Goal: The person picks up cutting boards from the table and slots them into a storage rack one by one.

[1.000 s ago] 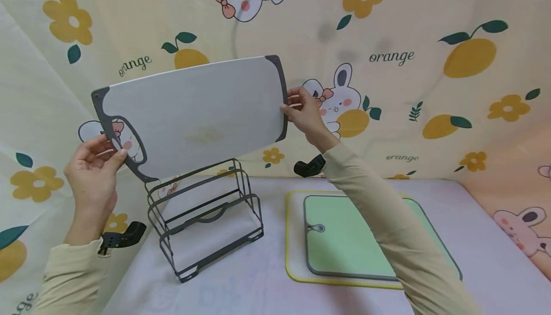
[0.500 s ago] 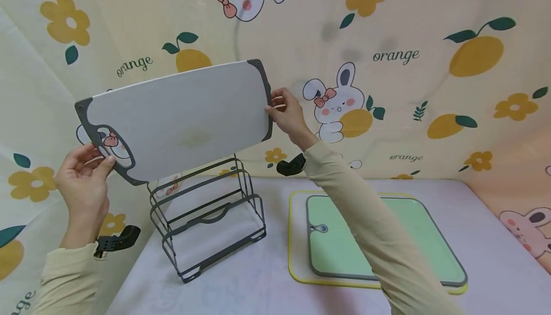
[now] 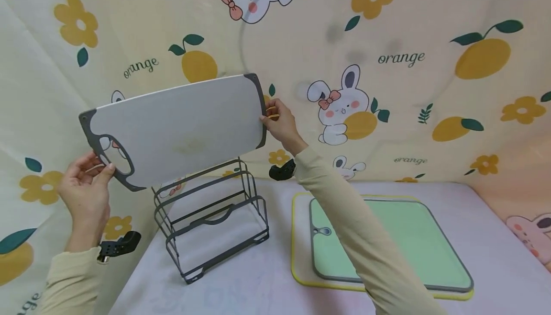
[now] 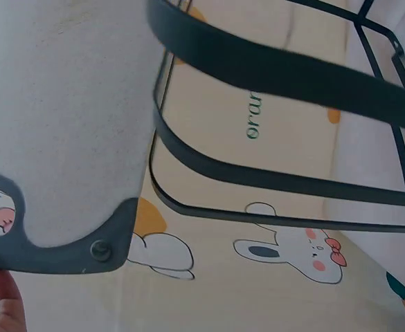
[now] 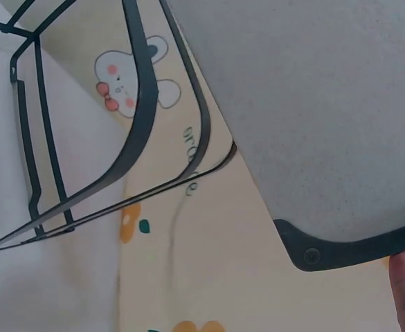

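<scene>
A grey cutting board (image 3: pixel 181 128) with dark corners and a handle slot is held up by its two short ends, tilted with its left end lower. My left hand (image 3: pixel 87 188) pinches the handle end, thumb near the slot. At the opposite end my right hand (image 3: pixel 281 123) pinches the edge between thumb and fingers. Just below the board stands a dark metal rack (image 3: pixel 215 217) with several upright loops; the board's lower edge overlaps its rear loops in the head view. In the left wrist view the board (image 4: pixel 70 117) lies beside the rack's loops (image 4: pixel 278 76).
On the white table (image 3: pixel 275 300), to the right, a green cutting board (image 3: pixel 404 238) with a grey rim lies on a larger yellow-edged board (image 3: pixel 301 257). The right forearm crosses above both. A patterned cloth (image 3: pixel 275 42) hangs behind the table.
Both hands have carried the grey cutting board left and somewhat lower over the rack. The rack and the boards on the table stay put while the head view shifts slightly.
</scene>
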### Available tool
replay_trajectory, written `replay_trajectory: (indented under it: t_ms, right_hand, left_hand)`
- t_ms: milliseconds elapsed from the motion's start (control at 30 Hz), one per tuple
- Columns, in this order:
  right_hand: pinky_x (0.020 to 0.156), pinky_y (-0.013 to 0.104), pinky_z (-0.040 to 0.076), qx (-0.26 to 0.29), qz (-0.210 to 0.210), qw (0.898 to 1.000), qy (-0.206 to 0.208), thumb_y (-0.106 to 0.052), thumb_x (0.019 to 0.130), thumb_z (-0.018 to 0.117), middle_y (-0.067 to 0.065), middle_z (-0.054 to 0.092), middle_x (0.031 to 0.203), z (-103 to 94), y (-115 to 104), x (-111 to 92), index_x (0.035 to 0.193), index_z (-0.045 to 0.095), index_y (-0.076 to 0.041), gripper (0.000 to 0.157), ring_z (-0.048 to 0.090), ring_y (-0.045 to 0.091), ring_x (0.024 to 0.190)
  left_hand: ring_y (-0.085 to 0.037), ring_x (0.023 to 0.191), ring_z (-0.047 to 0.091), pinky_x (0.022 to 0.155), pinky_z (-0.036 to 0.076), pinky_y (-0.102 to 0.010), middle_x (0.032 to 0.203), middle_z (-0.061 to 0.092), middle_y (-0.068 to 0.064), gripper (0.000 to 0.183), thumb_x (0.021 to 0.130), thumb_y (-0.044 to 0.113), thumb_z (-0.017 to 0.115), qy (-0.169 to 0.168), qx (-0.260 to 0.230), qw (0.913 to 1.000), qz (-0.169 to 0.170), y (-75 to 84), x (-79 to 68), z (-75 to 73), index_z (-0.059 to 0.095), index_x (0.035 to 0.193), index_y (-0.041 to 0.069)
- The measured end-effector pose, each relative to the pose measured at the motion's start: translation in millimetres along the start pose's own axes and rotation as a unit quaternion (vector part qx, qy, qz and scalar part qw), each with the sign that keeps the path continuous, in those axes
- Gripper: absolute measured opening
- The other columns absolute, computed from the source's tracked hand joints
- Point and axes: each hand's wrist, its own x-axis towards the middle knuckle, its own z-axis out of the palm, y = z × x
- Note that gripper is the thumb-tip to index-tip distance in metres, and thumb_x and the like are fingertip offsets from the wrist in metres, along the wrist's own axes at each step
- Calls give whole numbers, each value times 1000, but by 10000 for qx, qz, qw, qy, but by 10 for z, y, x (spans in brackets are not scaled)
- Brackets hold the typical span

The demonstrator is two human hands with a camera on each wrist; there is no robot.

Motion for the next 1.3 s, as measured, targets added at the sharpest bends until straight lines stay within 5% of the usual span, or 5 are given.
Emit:
replay_trajectory:
  t_ms: [500,867,1300]
  right_hand:
    - [72,29,50,343,351,9988,42,0,92,63,10,53,102,105,190,-43,115,54,-6,25,52,19,86]
    - [84,35,52,536,786,9952,-231,-2,93,63,9,51,103,153,320,-40,117,55,-1,25,52,19,92]
    - [88,44,51,786,1047,9908,-337,1,92,63,7,50,98,184,485,-77,116,55,-1,25,49,18,89]
  left_hand:
    - [-14,88,56,74,50,-12,100,59,-5,36,82,-14,68,-28,327,9994,138,-126,-57,-81,68,114,2]
    - [-15,89,55,75,49,-12,100,57,-6,35,83,-15,66,44,395,9992,13,-239,-111,-157,67,114,2]
    - [-14,88,55,73,48,-10,99,57,-3,36,84,-12,67,31,1015,9948,-121,-390,-202,-253,65,116,3]
